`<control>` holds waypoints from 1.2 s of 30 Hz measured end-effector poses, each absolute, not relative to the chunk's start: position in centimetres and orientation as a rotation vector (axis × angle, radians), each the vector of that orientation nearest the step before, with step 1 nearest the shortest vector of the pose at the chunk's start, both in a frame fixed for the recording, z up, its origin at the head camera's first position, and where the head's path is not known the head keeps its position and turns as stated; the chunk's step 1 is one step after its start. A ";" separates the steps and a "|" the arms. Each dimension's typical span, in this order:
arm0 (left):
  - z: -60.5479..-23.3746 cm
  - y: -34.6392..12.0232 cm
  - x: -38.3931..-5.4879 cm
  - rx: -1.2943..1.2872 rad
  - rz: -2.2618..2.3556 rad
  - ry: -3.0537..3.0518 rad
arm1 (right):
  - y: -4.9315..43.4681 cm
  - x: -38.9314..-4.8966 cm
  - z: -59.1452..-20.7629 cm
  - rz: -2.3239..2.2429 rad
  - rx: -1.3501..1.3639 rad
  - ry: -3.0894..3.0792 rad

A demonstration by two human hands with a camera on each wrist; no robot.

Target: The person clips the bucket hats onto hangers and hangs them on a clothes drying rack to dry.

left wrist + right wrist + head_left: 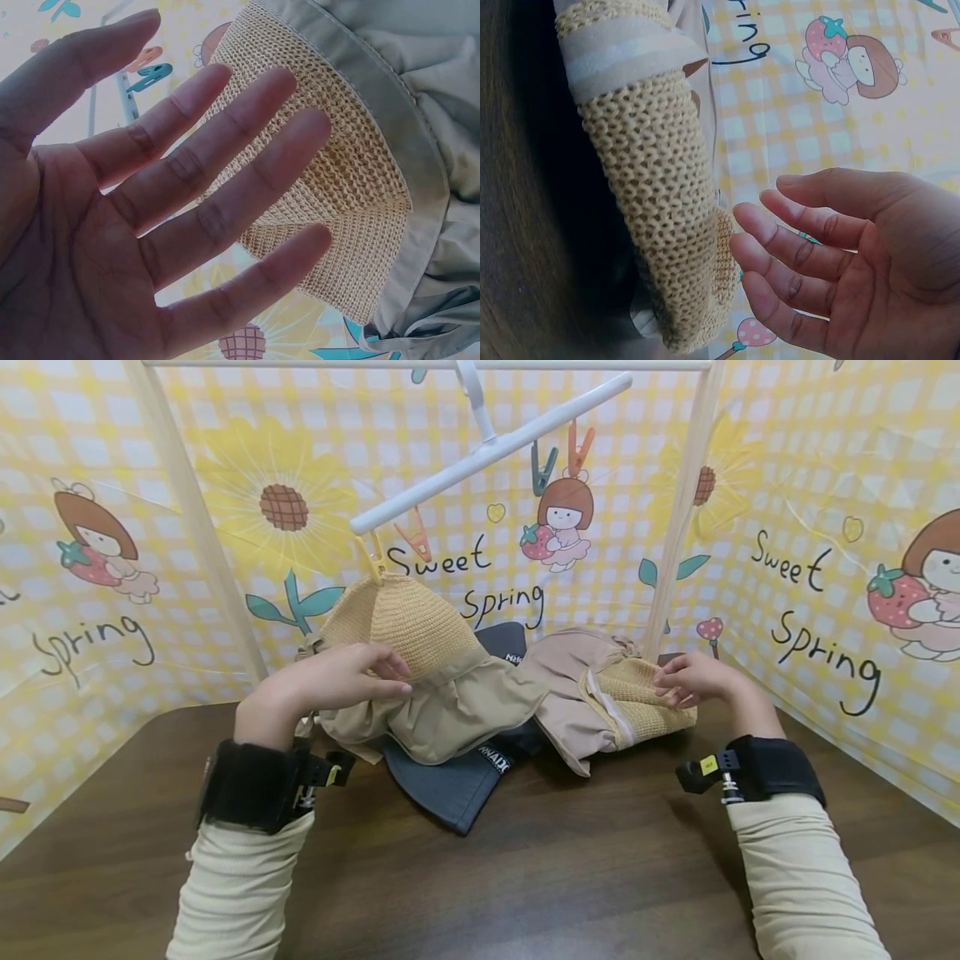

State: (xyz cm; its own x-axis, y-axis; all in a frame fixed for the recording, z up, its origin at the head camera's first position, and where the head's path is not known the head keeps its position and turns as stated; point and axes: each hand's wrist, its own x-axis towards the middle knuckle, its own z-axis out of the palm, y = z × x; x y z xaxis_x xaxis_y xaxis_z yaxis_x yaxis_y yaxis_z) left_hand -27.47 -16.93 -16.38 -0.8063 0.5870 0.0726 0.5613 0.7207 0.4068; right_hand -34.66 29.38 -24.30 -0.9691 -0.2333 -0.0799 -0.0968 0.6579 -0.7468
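Observation:
A straw sun hat with a khaki cloth brim (431, 635) hangs by its crown from a yellow clip (377, 562) at the low left end of a tilted white hanger (491, 450). My left hand (337, 677) is in front of this hat, fingers spread and holding nothing in the left wrist view. A second straw hat with a pinkish brim (570, 681) lies on its side on the table. Beside its straw crown (649, 172) is my right hand (855, 262), its fingers loosely bent around nothing. A dark blue-grey hat with white lettering (450, 785) lies partly hidden under the hanging hat.
An orange clip (415, 539), a green clip (543, 470) and another orange clip (579, 447) are on the hanger. A pale wooden frame (678, 502) stands around it on the brown table (540, 868). Yellow checked cloth (787, 485) forms the backdrop.

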 end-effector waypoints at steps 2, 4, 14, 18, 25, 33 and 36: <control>-16.4 -16.9 -27.5 0.956 0.634 2.865 | 29.6 -34.6 -24.4 -1.218 -0.262 2.693; -16.4 -17.0 -27.5 0.961 0.622 2.874 | 29.8 -34.7 -24.5 -1.223 -0.254 2.684; -16.4 -17.0 -27.5 0.975 0.608 2.877 | 30.6 -34.7 -24.7 -1.217 -0.199 2.695; -16.3 -17.0 -27.5 0.979 0.623 2.865 | 31.0 -34.6 -24.8 -1.190 -0.174 2.710; -16.4 -17.0 -27.5 0.981 0.617 2.870 | 32.0 -34.3 -24.8 -1.188 -0.131 2.684; -16.7 -16.2 -27.6 0.979 0.592 2.889 | 32.8 -33.9 -25.0 -1.211 -0.044 2.619; -16.8 -15.9 -27.6 0.986 0.583 2.891 | 33.0 -33.8 -25.1 -1.216 -0.017 2.599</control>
State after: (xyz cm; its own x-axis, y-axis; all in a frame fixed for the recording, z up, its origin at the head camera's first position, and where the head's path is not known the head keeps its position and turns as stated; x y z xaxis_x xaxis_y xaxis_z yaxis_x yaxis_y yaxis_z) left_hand -27.65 -15.93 -16.84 -0.7984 0.5955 0.0894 0.5836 0.7285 0.3587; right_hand -33.80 32.96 -25.09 -0.9632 -0.1244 -0.2384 0.1033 0.6472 -0.7552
